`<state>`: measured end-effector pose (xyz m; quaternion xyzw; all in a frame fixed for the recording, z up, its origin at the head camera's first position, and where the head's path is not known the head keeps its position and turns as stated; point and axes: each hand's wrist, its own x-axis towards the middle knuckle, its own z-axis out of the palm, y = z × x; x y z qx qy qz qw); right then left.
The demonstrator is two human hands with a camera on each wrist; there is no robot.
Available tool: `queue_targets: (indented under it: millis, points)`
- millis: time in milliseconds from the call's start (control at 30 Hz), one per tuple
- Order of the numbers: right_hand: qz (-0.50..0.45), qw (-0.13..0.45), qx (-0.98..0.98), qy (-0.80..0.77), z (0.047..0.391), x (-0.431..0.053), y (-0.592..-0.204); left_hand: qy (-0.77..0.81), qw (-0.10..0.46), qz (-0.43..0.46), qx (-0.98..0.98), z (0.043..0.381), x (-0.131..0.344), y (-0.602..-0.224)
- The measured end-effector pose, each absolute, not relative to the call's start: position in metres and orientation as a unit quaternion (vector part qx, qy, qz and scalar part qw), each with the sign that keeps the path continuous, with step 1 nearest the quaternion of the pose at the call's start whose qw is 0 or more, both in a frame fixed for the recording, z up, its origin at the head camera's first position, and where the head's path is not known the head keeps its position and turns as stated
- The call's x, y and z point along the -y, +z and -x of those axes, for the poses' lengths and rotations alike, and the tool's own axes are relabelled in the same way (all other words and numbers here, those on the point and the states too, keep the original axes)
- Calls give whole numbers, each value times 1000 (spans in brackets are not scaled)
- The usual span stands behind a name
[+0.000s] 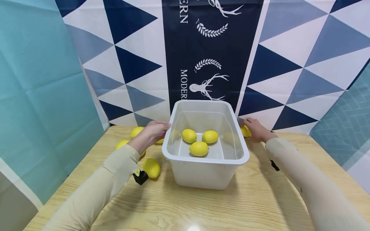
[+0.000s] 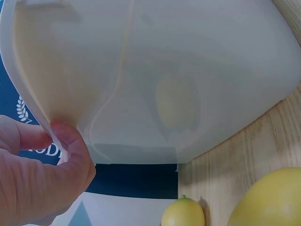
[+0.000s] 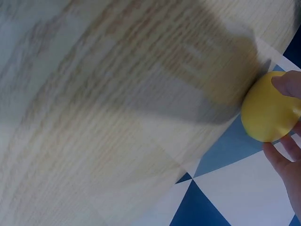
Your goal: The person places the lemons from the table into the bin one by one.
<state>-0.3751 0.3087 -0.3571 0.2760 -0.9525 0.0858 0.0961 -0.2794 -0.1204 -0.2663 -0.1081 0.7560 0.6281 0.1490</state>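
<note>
Right hand (image 1: 256,130): fingers (image 3: 278,157) curled round one lemon (image 3: 265,110), thumb on one side, fingertips on the other. That lemon sits inside the grip, right of the bin (image 1: 202,175), near the worktop's (image 1: 162,208) back edge. Can't tell if it's touching the wood or lifted.

Left hand (image 1: 156,130): pinching the bin's left rim (image 2: 49,129), thumb and fingers on either side of the wall. No lemon in it.

Bin is white, upright on the worktop, between the hands. Three lemons inside (image 1: 198,149) lie on its floor, two further back, one nearer the front, all well apart from the fingers. One shows faintly through the wall in left wrist view.

Loose lemons (image 1: 151,167) lie on the worktop left of the bin, around the left hand and forearm; some partly hidden by them. Closest to the front sits just beside a black strap piece (image 1: 140,177) at the left wrist.

Behind: patterned cloth (image 1: 141,64), blue and white triangles, dark deer panel. Teal cloth (image 1: 46,83) at far left.
</note>
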Motion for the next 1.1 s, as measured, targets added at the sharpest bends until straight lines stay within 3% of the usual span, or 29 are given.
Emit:
queue_targets:
  millis: [1100]
  points:
    - [-355,81,930,47,344,-317,-342,620,146,101,-764,273,121,-265]
